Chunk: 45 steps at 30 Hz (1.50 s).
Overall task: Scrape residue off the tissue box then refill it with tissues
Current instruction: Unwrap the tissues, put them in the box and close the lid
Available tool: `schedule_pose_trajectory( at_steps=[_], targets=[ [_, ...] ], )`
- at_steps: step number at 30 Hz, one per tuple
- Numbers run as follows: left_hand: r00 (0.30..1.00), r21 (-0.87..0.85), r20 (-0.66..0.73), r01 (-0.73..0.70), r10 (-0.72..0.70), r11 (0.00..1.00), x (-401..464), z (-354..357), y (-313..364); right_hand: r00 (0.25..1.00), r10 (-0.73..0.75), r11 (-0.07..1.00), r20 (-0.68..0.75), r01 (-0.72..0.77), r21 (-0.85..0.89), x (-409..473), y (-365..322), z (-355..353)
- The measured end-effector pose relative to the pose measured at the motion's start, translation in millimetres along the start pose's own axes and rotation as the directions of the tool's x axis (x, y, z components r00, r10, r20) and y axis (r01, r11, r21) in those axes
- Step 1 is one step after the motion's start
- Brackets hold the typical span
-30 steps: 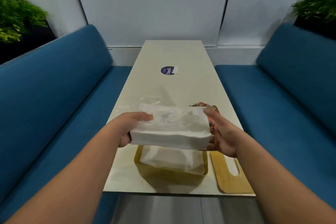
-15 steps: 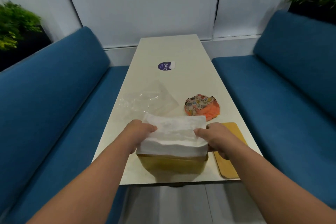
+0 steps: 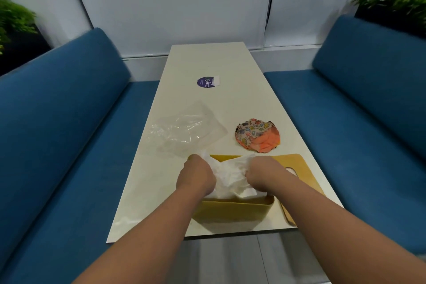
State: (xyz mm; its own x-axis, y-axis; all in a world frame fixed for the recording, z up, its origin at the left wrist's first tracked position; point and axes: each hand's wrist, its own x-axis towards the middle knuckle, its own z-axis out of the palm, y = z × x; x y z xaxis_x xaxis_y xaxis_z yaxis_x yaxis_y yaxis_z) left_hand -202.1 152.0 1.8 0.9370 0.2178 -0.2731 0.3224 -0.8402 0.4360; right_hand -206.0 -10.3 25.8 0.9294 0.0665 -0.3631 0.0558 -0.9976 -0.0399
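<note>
A yellow tissue box (image 3: 232,211) stands open near the front edge of the cream table (image 3: 214,64). A white stack of tissues (image 3: 230,175) sits crumpled inside it and bulges above the rim. My left hand (image 3: 196,177) presses down on the stack's left end, its fingers curled into the tissues. My right hand (image 3: 262,174) does the same at the right end. The fingertips of both hands are hidden in the paper. The box's flat yellow lid (image 3: 297,168), with an oval slot, lies on the table just right of the box.
A crumpled clear plastic wrapper (image 3: 184,131) lies behind the box on the left. A patterned orange cloth (image 3: 258,136) lies behind on the right. A round purple sticker (image 3: 205,82) marks the table's middle. Blue sofas (image 3: 57,122) flank the table on both sides.
The tissue stack went from held above the box down into it and is now crumpled. Both hands followed it down and now press into it.
</note>
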Motion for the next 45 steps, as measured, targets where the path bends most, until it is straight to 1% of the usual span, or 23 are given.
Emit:
schedule_pose_trajectory(
  at_steps=[2, 4, 6, 8, 9, 10, 11, 12, 13, 14, 15, 17, 23, 26, 30, 33, 35, 37, 40, 45],
  targets=[
    [1.0, 0.02, -0.015, -0.027, 0.027, 0.999, -1.6, -0.9, -2.6, 0.991, 0.013, 1.0, -0.135, -0.016, -0.024, 3.6, 4.3, 4.3],
    [0.992, 0.148, -0.049, -0.109, 0.118, 0.983, -2.6, -6.2, -4.0, 0.974, 0.07, 0.998, -0.218, -0.068, 0.018, 5.0, 11.9, 8.0],
    [0.968, 0.312, -0.109, -0.183, 0.227, 0.932, -0.8, -16.1, -5.2, 0.959, 0.156, 0.983, -0.236, -0.126, 0.136, 5.5, 23.9, 11.5],
    [0.938, 0.368, -0.185, -0.211, 0.294, 0.906, 4.3, -29.2, -10.3, 0.948, 0.205, 0.962, -0.243, -0.149, 0.23, 4.7, 38.7, 14.3],
    [0.921, 0.349, -0.202, -0.249, 0.332, 0.904, 8.0, -34.4, -15.0, 0.932, 0.208, 0.95, -0.297, -0.12, 0.288, 3.9, 44.9, 15.4],
    [0.905, 0.311, -0.187, -0.314, 0.382, 0.897, 11.6, -37.8, -20.7, 0.904, 0.186, 0.935, -0.385, -0.042, 0.353, 2.8, 48.3, 15.8],
    [0.887, 0.265, -0.143, -0.393, 0.439, 0.881, 13.7, -39.0, -26.8, 0.867, 0.134, 0.912, -0.479, 0.081, 0.402, 1.5, 49.4, 16.1],
    [0.866, 0.23, -0.081, -0.466, 0.494, 0.854, 14.4, -38.4, -31.8, 0.84, 0.059, 0.884, -0.539, 0.207, 0.42, -0.1, 48.4, 15.7],
    [0.845, 0.218, -0.013, -0.519, 0.535, 0.826, 13.9, -35.7, -35.7, 0.838, -0.033, 0.858, -0.545, 0.304, 0.414, -2.1, 45.6, 15.6],
    [0.828, 0.228, 0.042, -0.553, 0.56, 0.801, 13.2, -31.8, -39.6, 0.853, -0.125, 0.841, -0.507, 0.363, 0.402, -3.7, 41.1, 17.2],
    [0.814, 0.244, 0.07, -0.574, 0.577, 0.781, 13.0, -27.0, -42.8, 0.873, -0.196, 0.837, -0.446, 0.386, 0.388, -4.7, 37.0, 21.0],
    [0.801, 0.256, 0.065, -0.59, 0.595, 0.766, 13.1, -21.2, -46.2, 0.902, -0.245, 0.859, -0.354, 0.372, 0.352, -4.2, 33.6, 30.7],
    [0.776, 0.374, 0.059, -0.6, 0.628, 0.707, 8.9, -10.2, -48.6, 0.907, -0.256, 0.908, -0.335, 0.345, 0.238, -2.9, 35.4, 44.1],
    [0.765, 0.398, 0.06, -0.608, 0.641, 0.688, 8.1, -8.2, -50.7, 0.909, -0.262, 0.92, -0.324, 0.337, 0.202, -1.8, 32.4, 42.3],
    [0.737, 0.385, 0.07, -0.642, 0.672, 0.663, 14.7, -14.0, -46.8, 0.897, -0.263, 0.898, -0.355, 0.362, 0.249, -0.8, 33.5, 39.4],
    [0.715, 0.417, 0.069, -0.654, 0.696, 0.631, 17.7, -16.3, -44.9, 0.891, -0.208, 0.872, -0.404, 0.356, 0.335, -1.8, 33.0, 39.3],
    [0.711, 0.419, 0.041, -0.65, 0.702, 0.634, 18.9, -15.2, -45.9, 0.885, -0.2, 0.879, -0.42, 0.352, 0.323, -1.8, 31.2, 38.3],
    [0.729, 0.395, 0.012, -0.632, 0.685, 0.667, 19.5, -15.0, -46.6, 0.871, -0.235, 0.9, -0.431, 0.362, 0.241, -1.2, 31.6, 39.3],
    [0.752, 0.356, 0.008, -0.618, 0.659, 0.701, 19.7, -16.5, -48.8, 0.863, -0.238, 0.924, -0.445, 0.342, 0.169, -4.0, 37.0, 41.8],
    [0.736, 0.328, 0.049, -0.65, 0.675, 0.685, 18.6, -19.4, -53.7, 0.844, -0.223, 0.937, -0.488, 0.323, 0.131, -8.0, 39.2, 39.2]
  ],
)
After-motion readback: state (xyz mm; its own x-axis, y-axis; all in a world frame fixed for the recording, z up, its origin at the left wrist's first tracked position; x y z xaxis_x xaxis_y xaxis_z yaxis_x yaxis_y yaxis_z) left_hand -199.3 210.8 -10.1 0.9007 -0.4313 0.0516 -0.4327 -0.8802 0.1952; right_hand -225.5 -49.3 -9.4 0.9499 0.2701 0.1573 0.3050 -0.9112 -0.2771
